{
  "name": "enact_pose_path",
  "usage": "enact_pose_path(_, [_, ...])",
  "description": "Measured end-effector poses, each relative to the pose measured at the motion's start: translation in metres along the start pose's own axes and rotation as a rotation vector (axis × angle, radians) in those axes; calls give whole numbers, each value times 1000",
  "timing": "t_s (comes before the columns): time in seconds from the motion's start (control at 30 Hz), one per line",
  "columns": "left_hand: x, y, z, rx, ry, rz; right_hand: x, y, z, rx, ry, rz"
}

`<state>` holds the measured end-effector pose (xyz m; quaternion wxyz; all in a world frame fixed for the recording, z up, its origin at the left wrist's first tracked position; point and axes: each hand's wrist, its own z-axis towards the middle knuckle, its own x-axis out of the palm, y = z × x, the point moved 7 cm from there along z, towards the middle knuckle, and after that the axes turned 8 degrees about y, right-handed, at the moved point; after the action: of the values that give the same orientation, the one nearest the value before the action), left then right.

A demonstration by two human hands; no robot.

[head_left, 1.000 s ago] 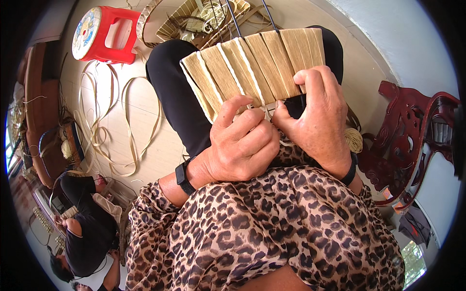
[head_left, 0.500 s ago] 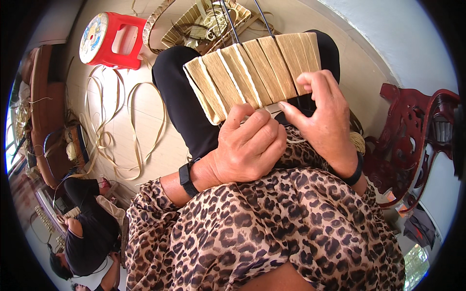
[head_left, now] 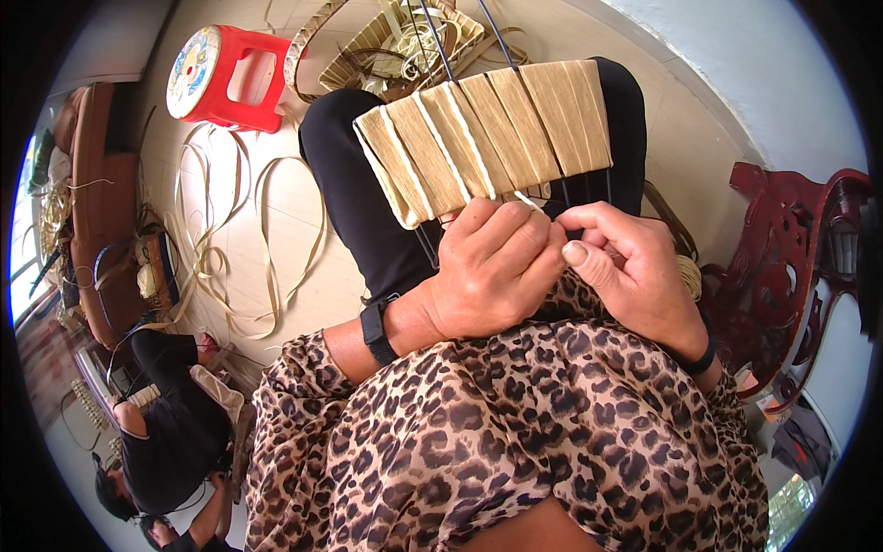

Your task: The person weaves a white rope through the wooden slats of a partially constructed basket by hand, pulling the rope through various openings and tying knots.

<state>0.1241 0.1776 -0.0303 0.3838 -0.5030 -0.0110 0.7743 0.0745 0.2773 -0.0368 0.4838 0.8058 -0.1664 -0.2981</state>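
Observation:
A panel wrapped in wide tan strips (head_left: 515, 120) rests tilted across my knees on thin dark rods. Several off-white twisted cords (head_left: 467, 133) cross its left half. My left hand (head_left: 501, 262) is a closed fist, back up, against the panel's near edge. A short piece of white cord (head_left: 526, 200) pokes out above its knuckles; the rest of it is hidden. Beside that fist, my right hand (head_left: 635, 276) is closed in a pinch, its thumb and fingertips almost touching the left fingers. What lies in the pinch cannot be made out.
A red stool (head_left: 241, 78) lies on its side at the far left, near loose pale strips (head_left: 262, 248) on the floor. A woven basket (head_left: 405, 46) of strips stands beyond my knees. A carved dark-red chair (head_left: 782, 267) is at right. Another person (head_left: 175, 432) sits lower left.
My right hand has moved down and left from the panel's edge, closing from spread fingers to a pinch beside my left hand. The left fist has shifted slightly right. A cord end now shows above it.

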Motion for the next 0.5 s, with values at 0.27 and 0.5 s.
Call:
enact_pose_path(0.27, [-2,5,3,-37,35,-41,-9,7,0,-109,-73,-184])
enact_pose_path(0.5, [-61,76,14,-288,-108,109,-38,42,30,-297,-38,-291])
